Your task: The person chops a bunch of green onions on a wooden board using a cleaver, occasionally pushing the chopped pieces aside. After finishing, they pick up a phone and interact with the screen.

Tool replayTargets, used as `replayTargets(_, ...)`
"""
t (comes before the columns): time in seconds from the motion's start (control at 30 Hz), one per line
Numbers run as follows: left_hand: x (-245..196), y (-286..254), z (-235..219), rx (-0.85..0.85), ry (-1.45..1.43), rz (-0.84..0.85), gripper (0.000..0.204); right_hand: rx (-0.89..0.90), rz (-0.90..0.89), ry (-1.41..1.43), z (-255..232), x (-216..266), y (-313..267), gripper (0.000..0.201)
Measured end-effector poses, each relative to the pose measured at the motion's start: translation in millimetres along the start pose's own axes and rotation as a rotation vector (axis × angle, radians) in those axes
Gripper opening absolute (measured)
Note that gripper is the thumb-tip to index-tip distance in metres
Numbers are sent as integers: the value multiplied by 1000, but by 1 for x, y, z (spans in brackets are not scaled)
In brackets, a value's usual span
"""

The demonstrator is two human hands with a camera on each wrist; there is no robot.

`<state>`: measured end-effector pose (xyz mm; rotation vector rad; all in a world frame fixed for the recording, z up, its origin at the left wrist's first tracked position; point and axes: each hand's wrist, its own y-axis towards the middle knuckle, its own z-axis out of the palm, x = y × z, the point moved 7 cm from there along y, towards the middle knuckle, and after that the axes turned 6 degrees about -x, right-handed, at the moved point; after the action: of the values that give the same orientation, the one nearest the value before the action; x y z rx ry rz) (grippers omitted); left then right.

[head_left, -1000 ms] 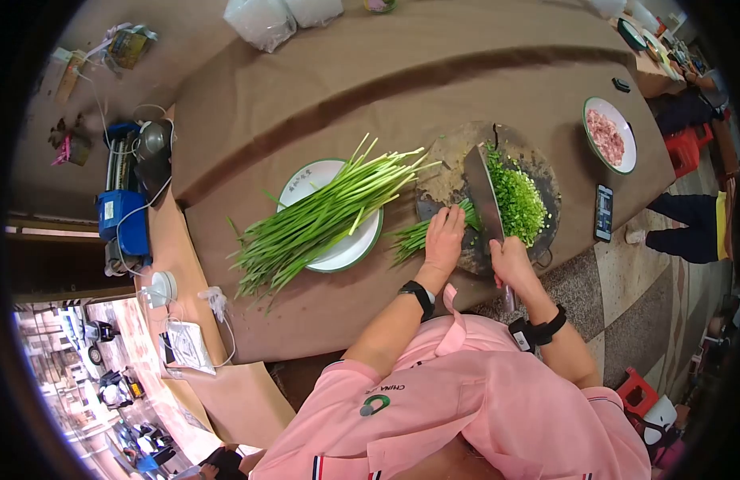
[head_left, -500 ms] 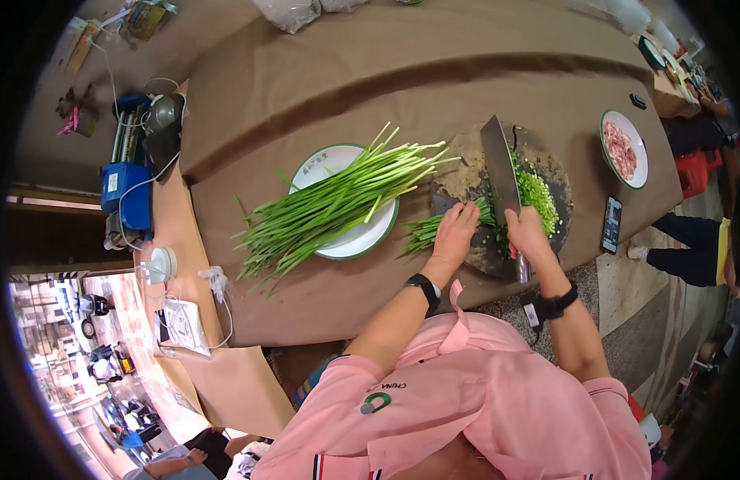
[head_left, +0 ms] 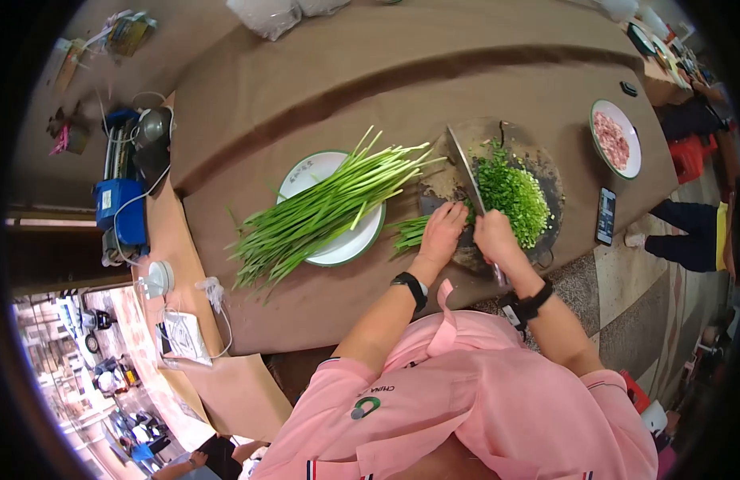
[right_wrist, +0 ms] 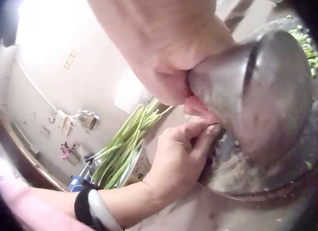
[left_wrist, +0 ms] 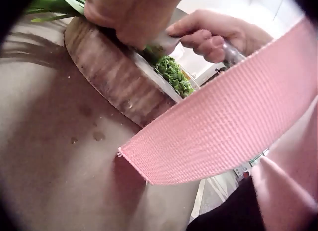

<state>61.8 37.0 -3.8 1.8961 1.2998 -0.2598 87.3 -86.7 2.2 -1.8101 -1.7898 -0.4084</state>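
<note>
On the round wooden chopping board [head_left: 560, 188], my left hand [head_left: 440, 236] holds down a small bunch of green chives [head_left: 410, 234], fingertips bent near the cut end. The stalks' uncut ends stick out past the board's left side. My right hand [head_left: 498, 238] grips the handle of a cleaver [head_left: 466, 170]. Its broad blade stands on edge just right of the left fingertips. Chopped chives [head_left: 523, 200] lie heaped right of the blade. In the right wrist view, the cleaver's metal handle [right_wrist: 218, 84] hides much of the board, and the left hand shows behind it.
Left of the board, a white plate [head_left: 362, 244] bears a large bunch of long chives [head_left: 330, 204]. A bowl of minced meat [head_left: 614, 140] and a phone [head_left: 605, 216] are to the right. A pink strap [left_wrist: 218, 116] crosses the left wrist view.
The cleaver has shifted left across the board, its blade now leaning toward the left hand. More of the chopped heap shows than half a second ago. The left hand keeps its hold on the bunch.
</note>
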Motion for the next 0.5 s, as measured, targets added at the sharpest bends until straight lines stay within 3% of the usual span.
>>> replayTargets(0.03, -2, -3, 1, 6, -14, 10, 35, -11, 14, -3, -8, 7, 2, 40)
replayTargets(0.1, 0, -3, 2, -6, 22, 1, 36, 149, 201, 145, -18, 22, 8, 40)
replayTargets(0.5, -5, -3, 0, -18, 68, -13, 36, 173, 272, 205, -29, 2, -19, 43)
